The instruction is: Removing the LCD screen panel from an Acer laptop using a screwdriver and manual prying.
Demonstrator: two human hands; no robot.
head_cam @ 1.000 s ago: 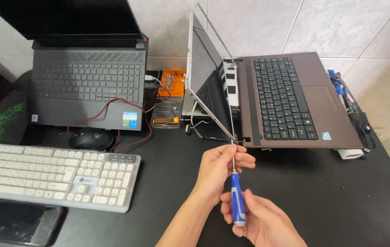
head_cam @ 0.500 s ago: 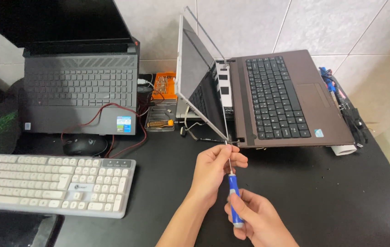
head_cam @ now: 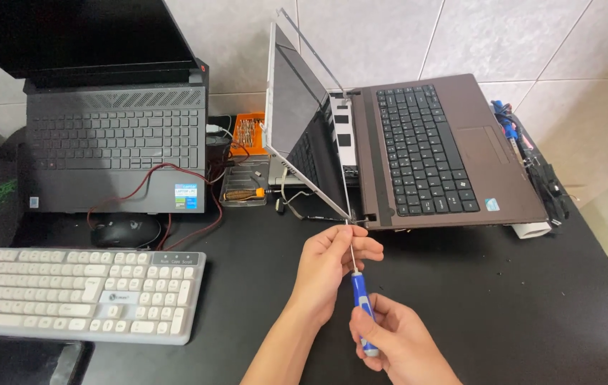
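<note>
A brown laptop (head_cam: 446, 153) lies turned sideways on the black desk (head_cam: 532, 306), its screen panel (head_cam: 300, 135) standing open on edge with the bezel frame lifted off. My right hand (head_cam: 397, 342) grips the blue handle of a screwdriver (head_cam: 361, 303). My left hand (head_cam: 329, 267) pinches the thin metal shaft just below the tip. The tip touches the lower hinge corner (head_cam: 352, 219) of the screen.
A grey laptop (head_cam: 115, 135) stands open at back left, with a black mouse (head_cam: 126, 232) and a white keyboard (head_cam: 76, 292) in front. An orange bit case (head_cam: 247, 132), a tray with an orange-handled driver (head_cam: 243, 191), red wires and tools at far right lie around.
The view has shifted a little. My hands and the screwdriver have moved up slightly, and the tip now meets the screen's hinge corner.
</note>
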